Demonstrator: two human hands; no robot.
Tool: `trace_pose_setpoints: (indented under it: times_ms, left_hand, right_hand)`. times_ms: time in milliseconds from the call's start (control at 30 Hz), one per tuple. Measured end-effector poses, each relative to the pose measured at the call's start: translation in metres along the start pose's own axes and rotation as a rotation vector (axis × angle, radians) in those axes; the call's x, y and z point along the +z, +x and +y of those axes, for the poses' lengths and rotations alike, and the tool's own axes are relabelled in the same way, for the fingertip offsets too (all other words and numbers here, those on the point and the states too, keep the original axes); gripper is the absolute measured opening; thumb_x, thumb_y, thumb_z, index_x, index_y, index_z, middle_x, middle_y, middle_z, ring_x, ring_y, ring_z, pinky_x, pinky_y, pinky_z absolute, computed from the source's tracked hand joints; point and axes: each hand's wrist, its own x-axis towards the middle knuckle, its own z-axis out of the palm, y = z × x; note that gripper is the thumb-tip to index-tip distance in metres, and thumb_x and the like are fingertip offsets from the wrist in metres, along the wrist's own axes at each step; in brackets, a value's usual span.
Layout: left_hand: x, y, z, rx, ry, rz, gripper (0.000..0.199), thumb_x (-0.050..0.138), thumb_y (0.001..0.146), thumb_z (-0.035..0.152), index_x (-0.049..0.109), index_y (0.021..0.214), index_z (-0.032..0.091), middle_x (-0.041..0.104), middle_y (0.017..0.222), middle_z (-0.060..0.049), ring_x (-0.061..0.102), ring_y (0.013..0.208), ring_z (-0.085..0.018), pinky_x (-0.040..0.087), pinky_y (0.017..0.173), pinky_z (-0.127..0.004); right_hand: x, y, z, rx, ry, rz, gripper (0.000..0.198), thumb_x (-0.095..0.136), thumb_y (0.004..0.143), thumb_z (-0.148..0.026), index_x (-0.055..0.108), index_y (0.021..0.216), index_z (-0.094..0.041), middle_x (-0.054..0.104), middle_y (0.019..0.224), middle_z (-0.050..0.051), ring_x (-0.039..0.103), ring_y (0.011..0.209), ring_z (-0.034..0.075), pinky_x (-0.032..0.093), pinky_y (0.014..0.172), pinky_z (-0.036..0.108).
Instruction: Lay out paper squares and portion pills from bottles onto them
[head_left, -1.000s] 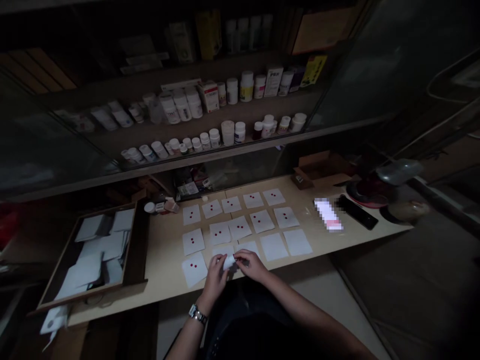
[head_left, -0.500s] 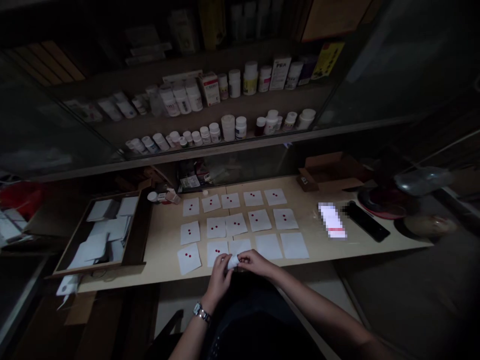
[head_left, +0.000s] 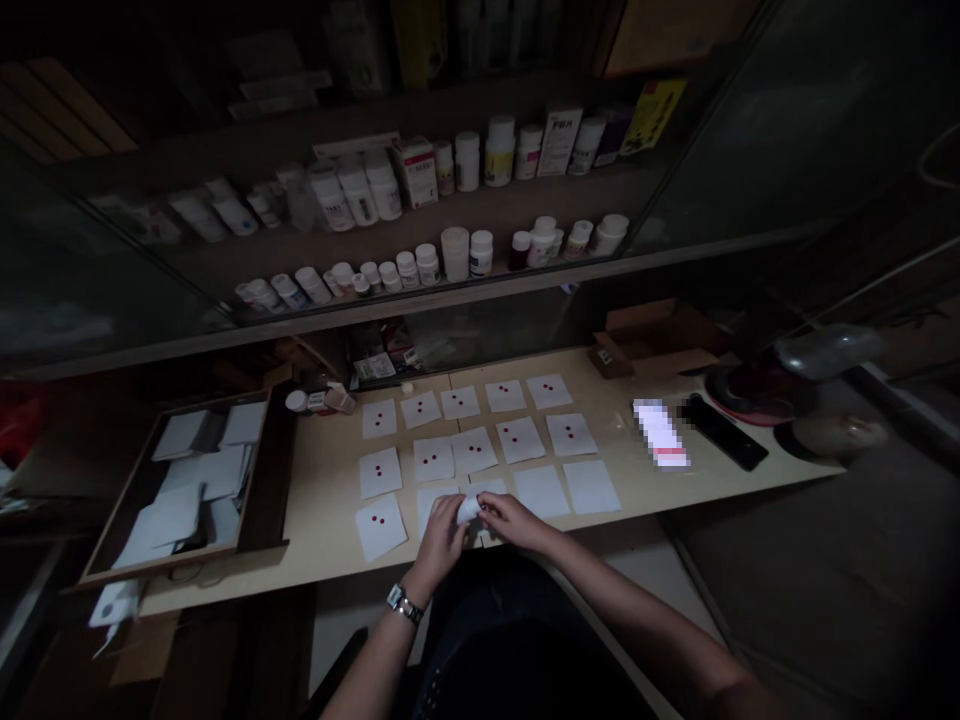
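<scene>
At the front edge of the desk my left hand (head_left: 440, 540) is closed around a small white bottle (head_left: 469, 509), tilted toward my right hand (head_left: 514, 522). The right hand's fingers are pinched together at the bottle's mouth; what they hold is too small to make out. Beneath and around the hands lie rows of white paper squares (head_left: 381, 528). Most carry a pair of red pills (head_left: 430, 460); two squares at the front right, such as this bare sheet (head_left: 592, 487), have none. My hands partly cover the papers in the front row.
An open drawer (head_left: 259, 470) of white paper packets juts out at left. A lit phone (head_left: 660, 433), a dark phone (head_left: 724, 432) and an open cardboard box (head_left: 652, 340) are at right. Shelves of medicine bottles (head_left: 455, 253) rise behind. A small white cap (head_left: 407, 388) lies at the back.
The view has shifted slightly. My hands and the bottle have moved a little up over the front row, now covering the pills on its second paper. The grip looks the same.
</scene>
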Motion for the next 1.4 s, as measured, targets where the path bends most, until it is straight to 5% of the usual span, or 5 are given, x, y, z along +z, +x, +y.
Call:
trace_pose_setpoints:
  times_ms: [267, 433, 667, 1000, 1400]
  left_hand:
    - [-0.006, 0.008, 0.001, 0.038, 0.023, -0.040, 0.037, 0.047, 0.085, 0.015, 0.050, 0.122, 0.019, 0.058, 0.113, -0.012, 0.051, 0.106, -0.024, 0.042, 0.093, -0.047]
    - [-0.008, 0.007, 0.000, -0.011, 0.038, -0.030, 0.035, 0.048, 0.084, 0.015, 0.051, 0.119, 0.020, 0.058, 0.112, -0.011, 0.050, 0.105, -0.024, 0.042, 0.093, -0.045]
    - [0.004, 0.009, -0.005, -0.010, 0.067, -0.042, 0.039, 0.048, 0.081, 0.010, 0.052, 0.119, 0.019, 0.058, 0.111, -0.011, 0.049, 0.104, -0.024, 0.041, 0.093, -0.046]
    - [0.002, 0.019, 0.001, 0.054, 0.116, -0.120, 0.047, 0.047, 0.080, 0.005, 0.049, 0.124, 0.020, 0.055, 0.114, -0.011, 0.046, 0.106, -0.024, 0.042, 0.093, -0.047]
    - [-0.004, 0.026, 0.004, 0.089, 0.117, -0.146, 0.045, 0.047, 0.082, 0.007, 0.049, 0.125, 0.022, 0.055, 0.113, -0.011, 0.046, 0.106, -0.025, 0.042, 0.092, -0.047]
  right_hand:
    - [0.019, -0.001, 0.019, 0.010, 0.262, 0.173, 0.027, 0.044, 0.087, -0.046, 0.049, 0.091, -0.020, 0.053, 0.064, -0.004, 0.043, 0.048, 0.008, 0.037, 0.049, 0.021]
    - [0.017, 0.004, 0.034, 0.022, 0.138, 0.406, 0.025, 0.051, 0.082, -0.043, 0.056, 0.078, -0.018, 0.054, 0.065, -0.001, 0.049, 0.058, 0.012, 0.040, 0.054, 0.023]
    - [0.014, 0.007, 0.054, 0.044, 0.089, 0.484, 0.020, 0.049, 0.081, -0.035, 0.059, 0.081, -0.018, 0.056, 0.067, 0.000, 0.050, 0.059, 0.012, 0.041, 0.056, 0.023]
    - [0.022, 0.001, 0.060, 0.090, 0.387, 0.465, 0.029, 0.056, 0.075, -0.030, 0.061, 0.101, -0.018, 0.065, 0.087, 0.006, 0.062, 0.073, 0.016, 0.049, 0.060, 0.026]
    - [0.005, 0.002, 0.039, -0.125, -0.127, 0.316, 0.015, 0.056, 0.081, -0.023, 0.069, 0.085, -0.017, 0.061, 0.072, 0.003, 0.052, 0.065, 0.013, 0.041, 0.061, 0.024]
